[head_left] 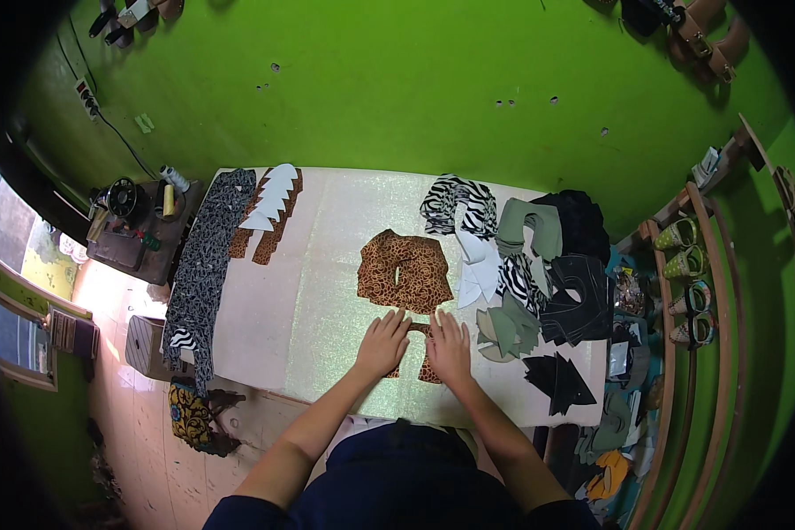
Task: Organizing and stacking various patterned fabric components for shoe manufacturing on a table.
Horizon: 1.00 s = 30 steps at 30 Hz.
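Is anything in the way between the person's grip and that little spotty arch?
Nothing I can see: the left hand and right hand lie right over its sides. The bigger spotted piece is just beyond them, not between them and the arch.

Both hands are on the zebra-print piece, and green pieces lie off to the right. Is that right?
Not quite: the head view shows the left hand and right hand on a leopard-print piece, not a zebra-print one. Green pieces do lie off to the right.
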Motion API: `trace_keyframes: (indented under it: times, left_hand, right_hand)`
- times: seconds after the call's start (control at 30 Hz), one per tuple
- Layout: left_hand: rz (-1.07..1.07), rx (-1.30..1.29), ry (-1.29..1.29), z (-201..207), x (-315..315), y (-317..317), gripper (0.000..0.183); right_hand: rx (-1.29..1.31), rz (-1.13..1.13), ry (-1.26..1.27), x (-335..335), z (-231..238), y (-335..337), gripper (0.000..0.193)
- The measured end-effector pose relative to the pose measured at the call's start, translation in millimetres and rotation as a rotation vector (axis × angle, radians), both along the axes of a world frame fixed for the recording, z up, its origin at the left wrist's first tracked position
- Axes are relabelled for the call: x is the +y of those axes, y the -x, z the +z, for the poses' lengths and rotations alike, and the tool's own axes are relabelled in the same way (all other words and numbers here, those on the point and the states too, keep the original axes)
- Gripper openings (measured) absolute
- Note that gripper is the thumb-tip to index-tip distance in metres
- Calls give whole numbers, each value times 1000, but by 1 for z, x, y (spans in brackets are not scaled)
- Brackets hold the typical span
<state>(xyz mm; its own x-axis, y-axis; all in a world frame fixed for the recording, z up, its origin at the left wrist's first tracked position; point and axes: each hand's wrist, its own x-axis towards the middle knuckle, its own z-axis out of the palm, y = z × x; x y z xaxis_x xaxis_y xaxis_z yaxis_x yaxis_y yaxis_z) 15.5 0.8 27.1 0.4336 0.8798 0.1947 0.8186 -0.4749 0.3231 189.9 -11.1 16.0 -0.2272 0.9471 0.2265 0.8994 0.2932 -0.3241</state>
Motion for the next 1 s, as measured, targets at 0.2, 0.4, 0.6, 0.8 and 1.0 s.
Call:
trace_keyframes:
  times: [0.2, 0.4, 0.6, 0.8, 1.0]
  left_hand:
    - [18, 116, 66, -15, -18, -6, 50]
    - [27, 11, 54, 10, 11, -21, 48]
    - [-3, -212, 94, 16, 31, -41, 38]
    - [46, -283, 248, 22, 32, -52, 35]
    - [123, -454, 430, 28, 45, -55, 33]
  right_hand:
    - [-16, -3, 69, -12, -14, 8, 47]
    - [328, -269, -48, 59, 9, -16, 45]
    - [283, -535, -81, 131, 16, -34, 52]
    - [171, -672, 46, 159, 4, -34, 49]
    - [803, -644, 132, 156, -9, -52, 29]
